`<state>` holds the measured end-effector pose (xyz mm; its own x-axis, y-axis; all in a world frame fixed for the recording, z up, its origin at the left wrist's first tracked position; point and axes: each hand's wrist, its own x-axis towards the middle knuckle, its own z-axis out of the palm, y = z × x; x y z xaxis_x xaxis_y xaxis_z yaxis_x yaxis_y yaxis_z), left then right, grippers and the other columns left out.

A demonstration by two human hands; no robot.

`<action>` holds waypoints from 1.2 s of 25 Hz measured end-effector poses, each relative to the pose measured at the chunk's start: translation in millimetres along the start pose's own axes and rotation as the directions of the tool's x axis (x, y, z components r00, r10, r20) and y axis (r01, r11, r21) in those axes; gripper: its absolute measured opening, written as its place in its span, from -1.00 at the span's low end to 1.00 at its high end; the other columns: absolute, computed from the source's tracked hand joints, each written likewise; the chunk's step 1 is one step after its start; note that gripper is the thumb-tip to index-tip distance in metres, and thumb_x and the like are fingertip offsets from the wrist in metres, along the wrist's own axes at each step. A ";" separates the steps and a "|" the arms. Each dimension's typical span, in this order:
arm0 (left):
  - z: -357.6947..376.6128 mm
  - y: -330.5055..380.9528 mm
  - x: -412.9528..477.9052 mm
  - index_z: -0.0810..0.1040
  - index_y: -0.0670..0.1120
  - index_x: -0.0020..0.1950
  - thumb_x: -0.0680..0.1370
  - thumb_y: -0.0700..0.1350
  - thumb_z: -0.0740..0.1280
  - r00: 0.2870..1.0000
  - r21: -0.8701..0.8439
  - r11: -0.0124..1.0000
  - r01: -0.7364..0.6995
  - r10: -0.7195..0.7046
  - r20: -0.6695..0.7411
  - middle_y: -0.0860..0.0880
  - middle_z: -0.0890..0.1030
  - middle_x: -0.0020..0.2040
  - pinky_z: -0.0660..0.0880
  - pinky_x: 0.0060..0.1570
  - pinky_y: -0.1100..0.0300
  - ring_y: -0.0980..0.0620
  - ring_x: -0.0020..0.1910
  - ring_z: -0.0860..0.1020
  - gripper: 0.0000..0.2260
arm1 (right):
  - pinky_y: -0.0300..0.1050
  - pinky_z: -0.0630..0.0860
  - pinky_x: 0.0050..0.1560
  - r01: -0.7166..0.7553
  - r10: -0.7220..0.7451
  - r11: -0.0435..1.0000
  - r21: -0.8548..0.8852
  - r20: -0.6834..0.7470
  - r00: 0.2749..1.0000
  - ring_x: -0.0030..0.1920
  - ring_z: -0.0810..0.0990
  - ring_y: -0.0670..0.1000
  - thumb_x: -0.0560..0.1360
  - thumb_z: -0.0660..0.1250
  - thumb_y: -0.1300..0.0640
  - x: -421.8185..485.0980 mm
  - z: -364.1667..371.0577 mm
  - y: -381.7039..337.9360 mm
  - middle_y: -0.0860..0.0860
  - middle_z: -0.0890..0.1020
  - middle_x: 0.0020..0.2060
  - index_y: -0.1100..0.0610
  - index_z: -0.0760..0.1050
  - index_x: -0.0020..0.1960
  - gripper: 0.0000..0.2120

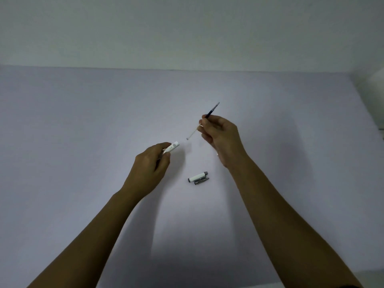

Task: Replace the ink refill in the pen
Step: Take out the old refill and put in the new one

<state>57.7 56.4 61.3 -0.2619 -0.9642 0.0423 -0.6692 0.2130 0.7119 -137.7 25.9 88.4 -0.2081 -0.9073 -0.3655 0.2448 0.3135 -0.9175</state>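
Note:
My left hand is closed around a white pen barrel, whose open end sticks out up and to the right. My right hand pinches a thin ink refill above the table; its dark end points up-right and its pale end points down-left toward the barrel, with a gap between them. A white pen cap with a grey end and a grey tip piece lie side by side on the table between my forearms.
A pale lilac table spreads across the view, meeting a plain wall at the back. A white object is partly visible at the far right edge.

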 end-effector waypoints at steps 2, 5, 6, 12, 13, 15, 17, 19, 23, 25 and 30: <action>-2.0 2.2 0.5 0.49 -0.07 0.16 0.59 -0.14 0.18 1.000 -0.006 1.000 -0.008 0.008 0.007 0.07 0.53 -0.29 0.31 -0.36 0.35 0.14 -0.36 0.45 -0.81 | -0.38 0.57 -0.20 0.003 -0.003 1.000 0.029 -0.009 1.000 -0.22 0.67 -0.20 0.49 0.36 0.18 -8.5 0.4 -3.4 -0.09 0.67 -0.22 0.01 0.57 -0.10 -0.92; -4.9 5.4 -0.8 0.50 -0.10 0.12 0.59 -0.15 0.19 0.999 -0.008 0.999 -0.042 0.042 0.019 -0.08 0.61 -0.23 0.41 -0.31 0.20 -0.03 -0.31 0.52 -0.83 | -0.37 0.57 -0.20 0.012 -0.011 0.999 0.053 -0.015 1.000 -0.21 0.67 -0.19 0.49 0.35 0.18 -14.3 1.8 -5.9 -0.07 0.68 -0.20 0.02 0.58 -0.10 -0.92; -5.3 6.4 -1.4 0.50 -0.11 0.12 0.58 -0.16 0.19 0.998 -0.007 0.998 -0.055 0.055 0.021 -0.10 0.62 -0.22 0.45 -0.28 0.13 -0.07 -0.29 0.55 -0.84 | -0.37 0.56 -0.20 0.015 -0.014 0.998 0.056 -0.014 1.000 -0.21 0.67 -0.19 0.49 0.35 0.18 -15.3 2.5 -6.2 -0.07 0.68 -0.20 0.02 0.58 -0.10 -0.92; -8.4 10.5 -4.8 0.50 -0.11 0.14 0.59 -0.15 0.20 0.994 0.008 0.994 -0.106 0.106 0.021 -0.10 0.63 -0.20 0.54 -0.20 -0.06 -0.09 -0.24 0.60 -0.83 | -0.36 0.57 -0.18 0.004 -0.005 1.000 0.029 0.014 1.000 -0.17 0.67 -0.17 0.49 0.35 0.17 -25.4 12.4 -1.1 -0.06 0.68 -0.18 0.01 0.57 -0.10 -0.93; -8.5 11.7 -5.1 0.50 -0.10 0.15 0.59 -0.14 0.20 0.994 0.011 0.994 -0.107 0.107 0.023 -0.10 0.63 -0.20 0.54 -0.20 -0.07 -0.09 -0.25 0.60 -0.83 | -0.35 0.57 -0.18 0.001 -0.001 1.000 0.022 0.016 1.000 -0.17 0.67 -0.17 0.50 0.34 0.16 -26.8 13.4 -0.2 -0.07 0.68 -0.19 0.01 0.57 -0.10 -0.93; -8.8 14.3 -6.0 0.49 -0.06 0.17 0.59 -0.10 0.20 0.994 0.028 0.994 -0.106 0.105 0.024 -0.07 0.63 -0.20 0.55 -0.21 -0.03 -0.07 -0.28 0.61 -0.82 | -0.34 0.56 -0.16 -0.008 0.008 1.000 0.005 0.020 1.000 -0.17 0.67 -0.17 0.50 0.34 0.14 -29.2 14.3 -0.5 -0.07 0.68 -0.19 0.01 0.57 -0.10 -0.94; -9.5 14.9 -9.2 0.47 -0.02 0.19 0.58 -0.06 0.22 0.996 0.033 0.996 -0.086 0.085 0.017 -0.02 0.64 -0.18 0.54 -0.23 0.10 -0.01 -0.33 0.62 -0.80 | -0.32 0.55 -0.12 -0.014 0.015 1.000 -0.021 0.023 1.000 -0.18 0.66 -0.18 0.49 0.35 0.13 -30.5 13.4 -2.4 -0.06 0.68 -0.19 0.02 0.58 -0.12 -0.95; -10.7 14.6 -12.7 0.47 -0.03 0.15 0.57 -0.05 0.24 0.999 -0.007 0.999 -0.042 0.042 0.010 -0.02 0.65 -0.16 0.50 -0.26 0.20 0.04 -0.37 0.62 -0.82 | -0.29 0.53 -0.10 -0.020 0.022 0.999 -0.046 0.036 0.999 -0.18 0.65 -0.17 0.48 0.35 0.13 -31.7 12.7 -5.1 -0.04 0.68 -0.19 0.03 0.59 -0.14 -0.94; -13.4 16.6 -14.8 0.52 -0.12 0.09 0.57 -0.12 0.26 0.999 -0.009 0.999 -0.049 0.049 -0.012 -0.13 0.64 -0.18 0.57 -0.21 0.05 -0.04 -0.31 0.62 -0.86 | -0.27 0.53 -0.09 -0.014 0.018 0.994 -0.112 0.039 0.999 -0.18 0.65 -0.16 0.50 0.32 0.07 -34.1 16.9 -4.4 -0.08 0.69 -0.20 0.02 0.60 -0.14 -0.91; -15.6 19.0 -14.8 0.52 -0.13 0.09 0.57 -0.13 0.26 0.998 0.003 0.998 -0.059 0.059 -0.022 -0.15 0.63 -0.19 0.56 -0.18 -0.08 -0.12 -0.28 0.61 -0.85 | -0.24 0.54 -0.05 0.037 -0.034 0.985 -0.166 0.019 0.999 -0.18 0.63 -0.16 0.50 0.32 0.04 -35.2 18.1 -3.4 -0.10 0.67 -0.24 -0.01 0.60 -0.17 -0.88; -21.8 21.5 -14.2 0.52 -0.11 0.12 0.57 -0.12 0.25 0.997 0.014 0.999 -0.044 0.045 -0.067 -0.17 0.64 -0.23 0.54 -0.19 -0.14 -0.18 -0.27 0.59 -0.83 | -0.10 0.52 0.06 0.056 -0.038 0.965 -0.254 0.076 0.996 -0.15 0.56 -0.07 0.45 0.39 0.01 -41.3 18.8 -0.9 -0.06 0.60 -0.30 -0.02 0.63 -0.22 -0.90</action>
<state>62.2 71.2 91.3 -0.2441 -0.9621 0.1213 -0.6671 0.2574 0.6991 -111.5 57.9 107.3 -0.1442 -0.9373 -0.3174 -0.0163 0.3229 -0.9463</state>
